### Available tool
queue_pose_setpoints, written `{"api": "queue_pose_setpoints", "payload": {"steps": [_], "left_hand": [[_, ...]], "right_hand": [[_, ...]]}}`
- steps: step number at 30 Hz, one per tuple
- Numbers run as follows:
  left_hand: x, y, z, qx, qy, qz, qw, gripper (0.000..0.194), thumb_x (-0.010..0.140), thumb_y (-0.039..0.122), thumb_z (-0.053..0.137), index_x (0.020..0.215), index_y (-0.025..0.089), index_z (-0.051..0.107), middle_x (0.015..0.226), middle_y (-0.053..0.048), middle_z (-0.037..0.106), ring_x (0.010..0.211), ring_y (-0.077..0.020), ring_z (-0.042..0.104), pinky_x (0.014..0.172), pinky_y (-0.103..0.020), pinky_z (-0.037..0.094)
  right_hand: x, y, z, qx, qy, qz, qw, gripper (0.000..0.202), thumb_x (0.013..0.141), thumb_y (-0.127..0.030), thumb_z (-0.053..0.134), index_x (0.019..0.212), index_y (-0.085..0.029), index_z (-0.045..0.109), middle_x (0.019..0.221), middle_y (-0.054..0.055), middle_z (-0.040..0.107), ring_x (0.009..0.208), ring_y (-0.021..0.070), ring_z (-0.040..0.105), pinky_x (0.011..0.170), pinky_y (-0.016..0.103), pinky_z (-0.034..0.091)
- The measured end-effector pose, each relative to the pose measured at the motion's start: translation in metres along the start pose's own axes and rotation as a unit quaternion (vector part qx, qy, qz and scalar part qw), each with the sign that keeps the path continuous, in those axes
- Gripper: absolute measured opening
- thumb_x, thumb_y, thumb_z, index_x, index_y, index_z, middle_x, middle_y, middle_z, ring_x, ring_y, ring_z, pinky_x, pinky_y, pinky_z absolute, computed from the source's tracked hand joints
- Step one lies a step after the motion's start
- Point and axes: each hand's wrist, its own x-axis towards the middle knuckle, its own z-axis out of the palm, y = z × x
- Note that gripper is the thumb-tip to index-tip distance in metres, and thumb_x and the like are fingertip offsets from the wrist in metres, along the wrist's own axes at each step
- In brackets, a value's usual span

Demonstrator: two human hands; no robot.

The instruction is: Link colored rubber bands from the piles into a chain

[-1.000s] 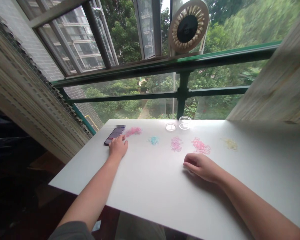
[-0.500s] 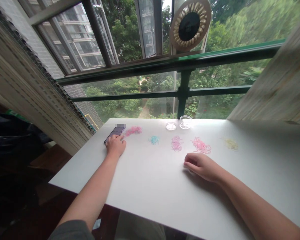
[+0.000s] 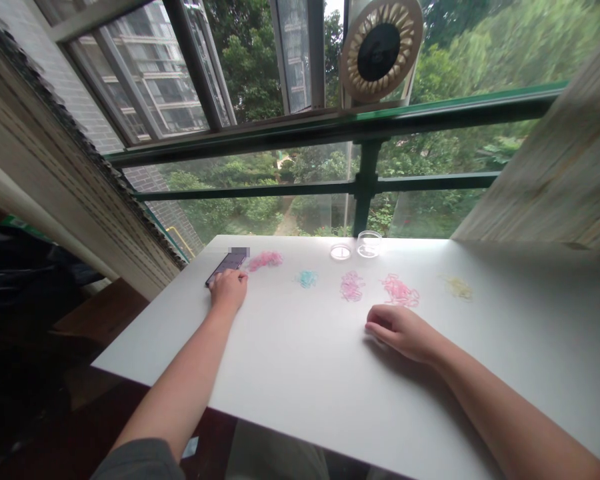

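Note:
My left hand (image 3: 229,289) lies over the near end of a dark phone (image 3: 233,261) at the table's left, its fingers touching it without gripping. Just right of the phone is a pink heap of thin loops (image 3: 266,260) that look like small rubber bands. My right hand (image 3: 393,325) rests on its side on the white table (image 3: 290,373), fingers loosely curled in and nothing visible in them. Close beyond it lies a red-pink heap (image 3: 400,291). A purple-pink heap (image 3: 351,287) and a blue heap (image 3: 307,279) lie to its left, a pale yellow heap (image 3: 459,288) to its right.
Two clear round dishes (image 3: 369,245), perhaps a box and its lid, stand at the table's far edge. Behind it run a green railing (image 3: 250,193) and window panes. A round fan (image 3: 380,52) stands above the railing. Curtains (image 3: 555,167) hang on both sides.
My left hand's fingers have drawn in slightly over the phone. The whole view has shifted a little; my right hand and the heaps stay as they were.

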Motion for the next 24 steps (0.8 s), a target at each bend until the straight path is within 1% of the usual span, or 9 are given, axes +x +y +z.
{"api": "queue_pose_setpoints", "payload": {"steps": [4,9,13,18,20,24], "left_hand": [[0.0012,-0.0002,0.0007,-0.002,-0.005,-0.002,1.000,0.028,0.082,0.032,0.042,0.088,0.020,0.066,0.097,-0.012,0.066,0.096,-0.0302,0.055,0.079,-0.043,0.040],[0.0034,-0.0011,0.0011,-0.012,-0.007,-0.007,1.000,0.029,0.083,0.032,0.040,0.091,0.019,0.065,0.093,-0.012,0.068,0.094,-0.0302,0.058,0.079,-0.042,0.041],[0.0033,-0.0007,0.0007,-0.026,-0.010,-0.003,1.000,0.029,0.084,0.030,0.039,0.095,0.020,0.064,0.091,-0.009,0.069,0.092,-0.0269,0.060,0.079,-0.038,0.042],[0.0015,-0.0003,0.0006,-0.056,-0.008,0.042,0.998,0.030,0.078,0.037,0.049,0.095,0.022,0.067,0.095,-0.005,0.069,0.091,-0.0232,0.061,0.079,-0.032,0.044],[0.0015,-0.0009,0.0003,-0.061,-0.014,0.052,0.997,0.029,0.077,0.036,0.050,0.094,0.022,0.069,0.094,-0.005,0.069,0.089,-0.0223,0.061,0.078,-0.030,0.044],[0.0023,-0.0029,-0.0008,-0.079,-0.022,0.040,0.996,0.029,0.078,0.034,0.048,0.092,0.022,0.070,0.090,-0.006,0.071,0.084,-0.0217,0.063,0.074,-0.028,0.046]], "right_hand": [[0.0004,-0.0002,0.0003,0.002,0.000,0.000,1.000,0.019,0.081,-0.032,0.047,0.071,-0.018,0.055,0.065,0.002,0.058,0.059,0.0138,0.049,0.056,0.025,0.035],[0.0005,-0.0003,0.0001,0.011,0.000,0.003,1.000,0.019,0.080,-0.032,0.048,0.071,-0.018,0.056,0.064,0.002,0.057,0.059,0.0137,0.049,0.055,0.025,0.035],[0.0000,-0.0008,-0.0001,0.011,0.001,0.002,1.000,0.018,0.080,-0.032,0.048,0.071,-0.018,0.056,0.064,0.002,0.058,0.059,0.0139,0.049,0.055,0.026,0.035],[-0.0003,-0.0010,-0.0003,0.007,0.004,0.002,1.000,0.018,0.080,-0.032,0.048,0.071,-0.018,0.056,0.064,0.002,0.058,0.059,0.0141,0.049,0.055,0.026,0.035],[-0.0002,-0.0009,-0.0003,0.007,0.003,0.001,1.000,0.018,0.080,-0.032,0.048,0.071,-0.018,0.056,0.064,0.002,0.058,0.059,0.0141,0.049,0.055,0.026,0.035],[0.0001,-0.0009,-0.0001,0.003,0.004,0.002,1.000,0.018,0.080,-0.032,0.048,0.071,-0.018,0.056,0.065,0.002,0.059,0.060,0.0140,0.050,0.056,0.025,0.035]]}}
